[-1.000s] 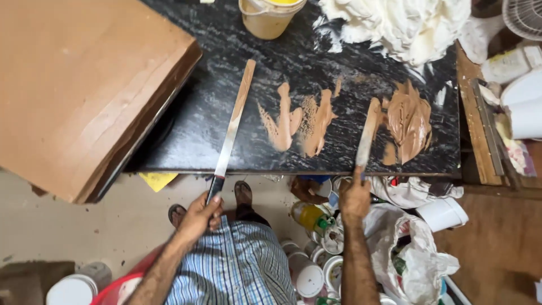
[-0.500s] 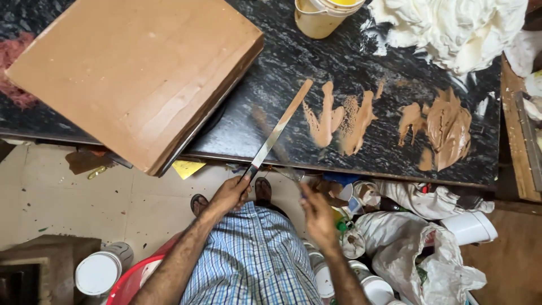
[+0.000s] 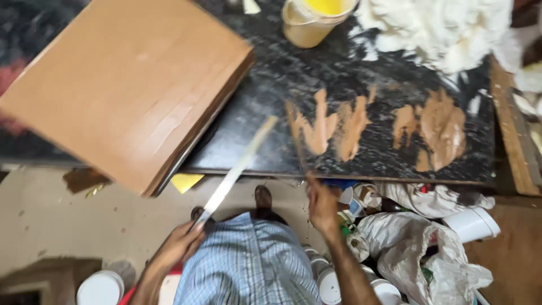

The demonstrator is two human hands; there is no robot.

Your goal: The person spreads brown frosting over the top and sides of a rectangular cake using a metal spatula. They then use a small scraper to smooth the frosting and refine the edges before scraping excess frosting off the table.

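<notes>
While the left hand (image 3: 179, 244) is gripping a long blade (image 3: 237, 169) angled over the dark counter (image 3: 265, 130), the right hand (image 3: 322, 206) is holding a blurred second blade (image 3: 296, 133) near the brown paste smears (image 3: 333, 127).

A paint workshop – putty smears (image 3: 435, 127) on black slab (image 3: 271, 113), paint tubs (image 3: 99, 288) underfoot

A single head-worn camera looks steeply down from above the person's own body, facing forward over a black stone worktop (image 3: 395, 152) whose front edge crosses the middle of the frame. The view sits close: the checked shirt (image 3: 248, 265) fills the lower centre, with the floor (image 3: 51, 226) lower left and piled tubs and bags lower right. The picture is motion-blurred. No second view shares the scene.
</notes>
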